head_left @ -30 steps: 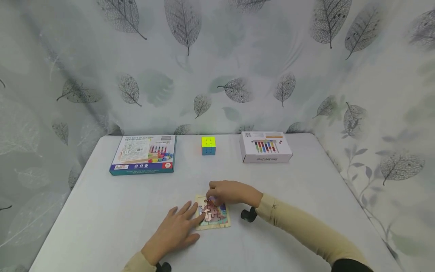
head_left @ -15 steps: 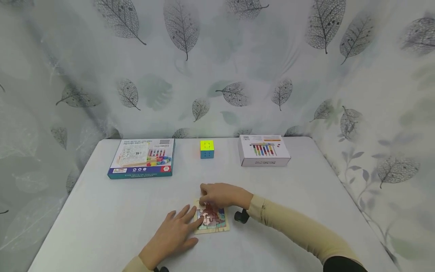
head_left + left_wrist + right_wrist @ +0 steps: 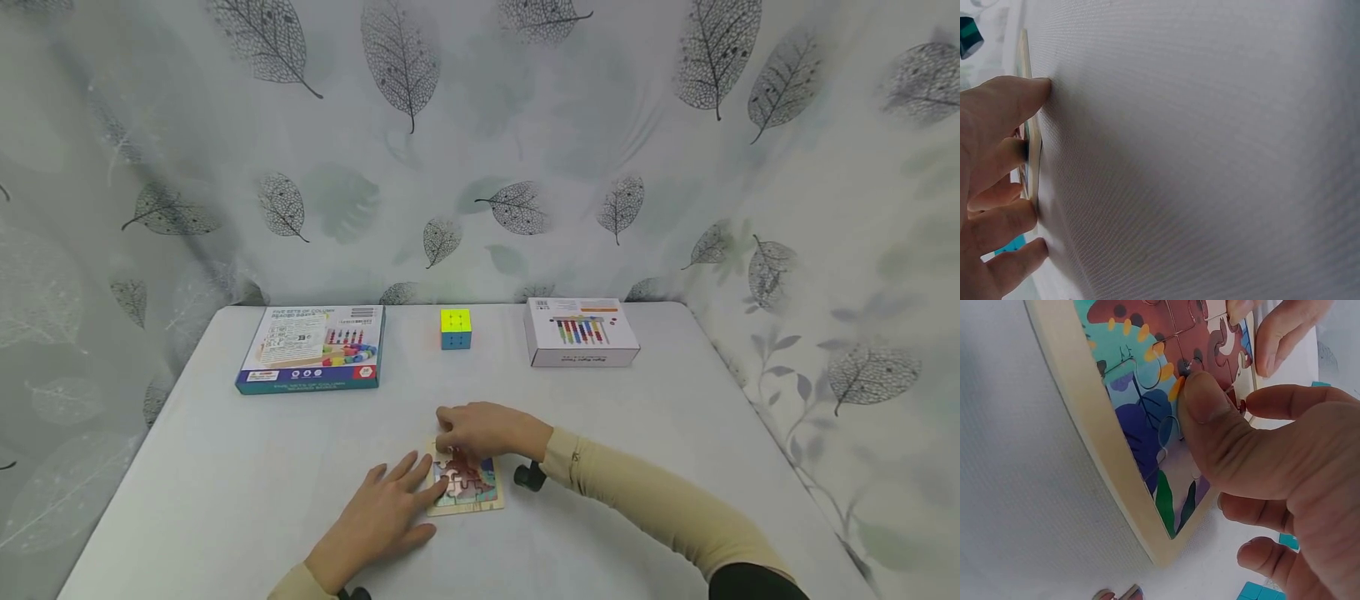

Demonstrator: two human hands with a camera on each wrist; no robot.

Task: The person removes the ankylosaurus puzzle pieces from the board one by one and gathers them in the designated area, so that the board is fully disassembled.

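While my right grip point(image 3: 489, 429) sits narrow over the far side of the jigsaw point(image 3: 472, 483) on the bench point(image 3: 225, 475), I cannot tell if it pinches anything; my left grip point(image 3: 384, 510) lies wide, touching its left edge. I judge assembly underway, next calling for level pressing.

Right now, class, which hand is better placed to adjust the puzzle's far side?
Probably the right hand: it arches over the far side of the puzzle, while the left hand lies spread at its left edge, suited to steadying.
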